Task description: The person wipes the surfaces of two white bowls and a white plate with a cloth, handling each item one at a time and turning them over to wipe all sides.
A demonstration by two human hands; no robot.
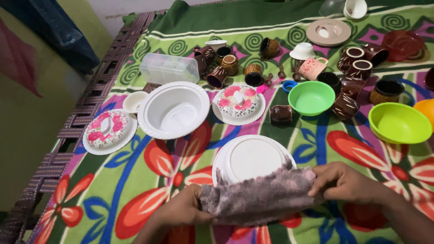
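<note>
While both hands work at the near edge of a bed covered in a bright floral blanket [135, 180], they stretch a fuzzy pinkish-grey cloth [257, 199] between them. The left hand [181, 210] is closed around the cloth's left end, fingers curled under it. The right hand [346, 183] pinches the cloth's right end, fingers folded tight on the fabric. The cloth lies across the near rim of an upturned white plastic bowl [248, 158], which rests base-up on the blanket just beyond the hands.

Farther back sits an upright white bowl with a ridged rim [173, 110], with a small white cup [134, 101] just beside it. Two white lids with pink flower patterns lie flat, one at the left [108, 131] and one near the middle [238, 103]. A clear plastic box [168, 68] lies behind them. To the right are two green bowls [312, 97] and a scatter of small brown ceramic cups [217, 77], several tipped on their sides.
</note>
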